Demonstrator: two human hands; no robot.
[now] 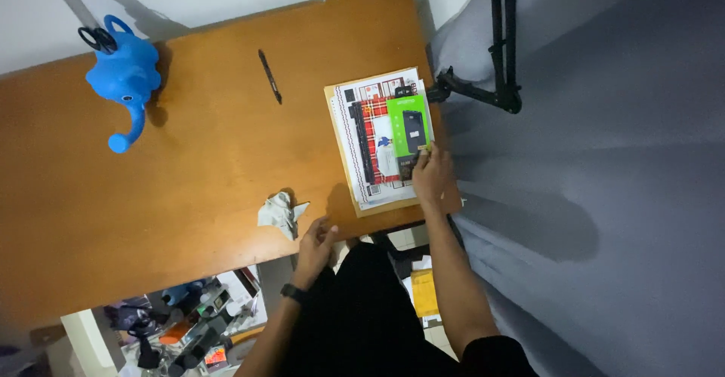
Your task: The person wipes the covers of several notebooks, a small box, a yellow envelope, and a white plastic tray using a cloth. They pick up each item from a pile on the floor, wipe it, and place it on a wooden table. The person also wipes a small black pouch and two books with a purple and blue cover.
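Observation:
My right hand (432,175) rests on the near end of a small green and black box (408,126), fingers touching its lower edge. The box lies on top of a stack of printed papers and a brown envelope (355,162) at the right end of a wooden table (189,173). My left hand (317,243) sits at the table's near edge with fingers loosely apart, holding nothing, a dark band on its wrist. A crumpled piece of paper (278,212) lies just left of that hand.
A blue elephant-shaped watering can (124,79) stands at the table's far left with black scissors (98,39) in its top. A black pen (269,76) lies in the far middle. A black stand (498,52) and grey bedding (604,181) are to the right. Clutter sits below the table.

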